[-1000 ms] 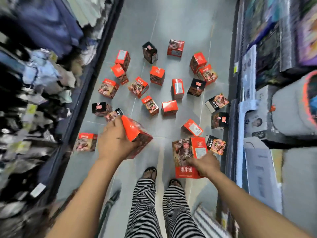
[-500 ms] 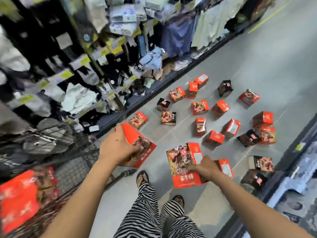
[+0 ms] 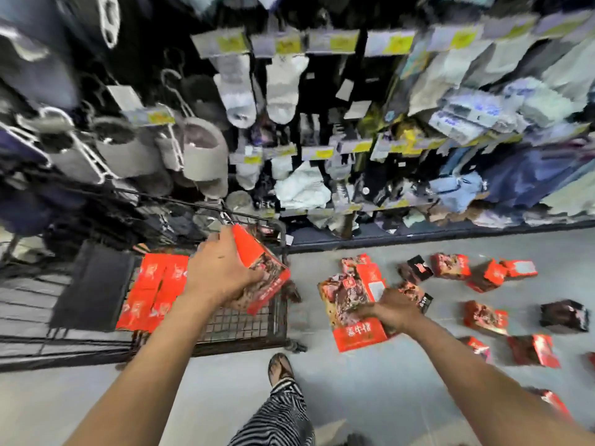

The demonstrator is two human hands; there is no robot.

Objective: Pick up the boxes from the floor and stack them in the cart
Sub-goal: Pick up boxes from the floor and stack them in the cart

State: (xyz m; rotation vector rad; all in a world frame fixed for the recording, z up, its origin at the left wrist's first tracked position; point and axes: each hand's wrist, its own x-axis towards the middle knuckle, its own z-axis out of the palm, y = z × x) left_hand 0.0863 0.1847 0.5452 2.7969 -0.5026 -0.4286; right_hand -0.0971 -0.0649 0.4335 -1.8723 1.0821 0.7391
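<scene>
Now the left hand (image 3: 222,272) has its fingers curled round a red box (image 3: 262,268), held tilted above the wire cart (image 3: 238,326), at three o'clock of the stacked boxes (image 3: 154,294) lying inside it. At three o'clock of the cart, the right hand (image 3: 396,309) pinches a second box (image 3: 349,304) over the floor (image 3: 370,397). Loose boxes (image 3: 485,318) lie scattered further toward three o'clock, with a sock rack (image 3: 283,91) at twelve.

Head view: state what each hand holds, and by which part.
The left hand grips a red box along its long side, above the cart. The right hand holds a second red box by its right edge.
</scene>
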